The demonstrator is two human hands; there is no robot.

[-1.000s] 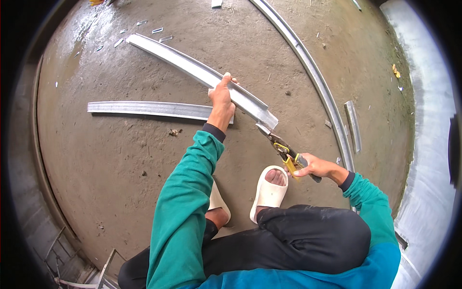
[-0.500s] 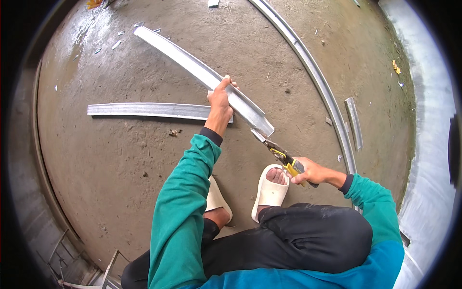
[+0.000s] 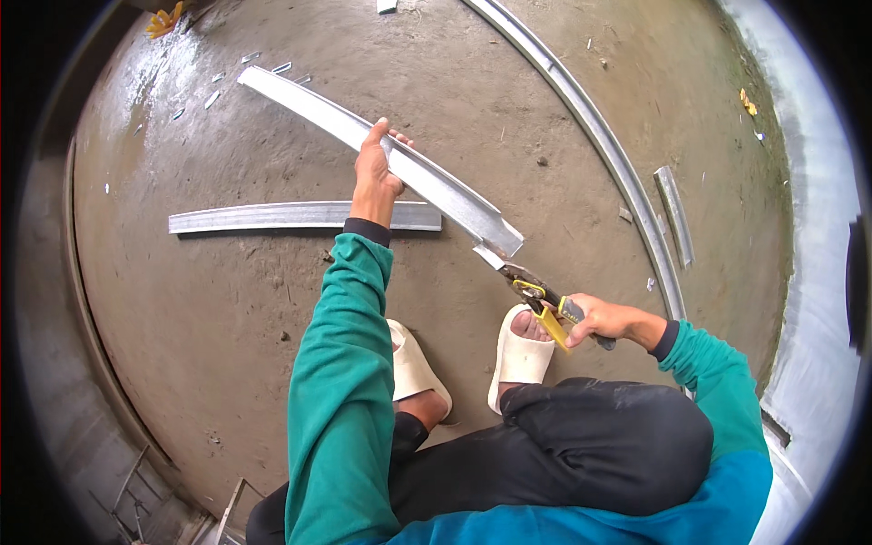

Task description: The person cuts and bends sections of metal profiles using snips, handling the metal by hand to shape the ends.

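Note:
A silvery metal channel (image 3: pixel 311 106) slopes from the upper left down toward the middle, with my left hand (image 3: pixel 376 168) wrapped round it near its middle. My right hand (image 3: pixel 604 322) grips tin snips (image 3: pixel 545 304) with yellow and grey handles. Their jaws are at the lower end of the channel, where a small narrow strip of metal (image 3: pixel 488 258) sticks out; I cannot tell whether it is still attached. My two feet in cream slides (image 3: pixel 522 359) are below the snips and my left forearm.
Another straight channel (image 3: pixel 263 215) lies crosswise behind my left arm. A long channel (image 3: pixel 590 118) runs down the right, beside a short piece (image 3: pixel 673 213). Small offcuts (image 3: pixel 213 98) lie scattered on the concrete floor (image 3: pixel 200 336) at the upper left. A pale wall (image 3: pixel 808 272) borders the right.
My left hand is farther up and left, along with the upper part of the channel. The snips stay at its lower end, with my right hand slightly right.

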